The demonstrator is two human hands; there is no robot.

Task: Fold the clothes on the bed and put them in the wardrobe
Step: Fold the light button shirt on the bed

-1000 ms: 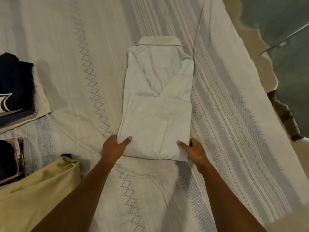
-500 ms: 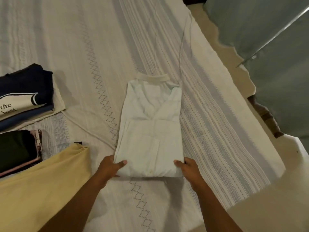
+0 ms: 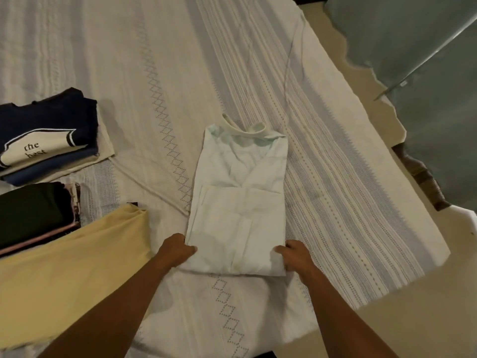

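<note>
Left hand (image 3: pixel 176 250) grips the near left corner of a pale mint-white folded collared shirt (image 3: pixel 240 202), thumb on top and fingers curled under the edge. The right hand (image 3: pixel 294 255) holds the near right corner the same way, its fingers tucked beneath the fabric. The shirt lies as a long rectangle on a white woven bedspread with grey stripes and a diamond-stitch line (image 3: pixel 180 60). Its collar is at the far end and slightly raised, and its lower half is folded up over the chest. To the left, well apart from the shirt, a folded navy T-shirt with a white panel reading "the best" (image 3: pixel 49 120) tops a small stack of folded pieces. Nearer, a folded black garment (image 3: pixel 33 210) lies over pink and patterned layers. A pale yellow cloth (image 3: pixel 64 275) spreads across the near left, just beside the left forearm. Right of the bed are a beige floor (image 3: pixel 413 319) and a grey-green panel with a metal strip (image 3: pixel 426 47).
</note>
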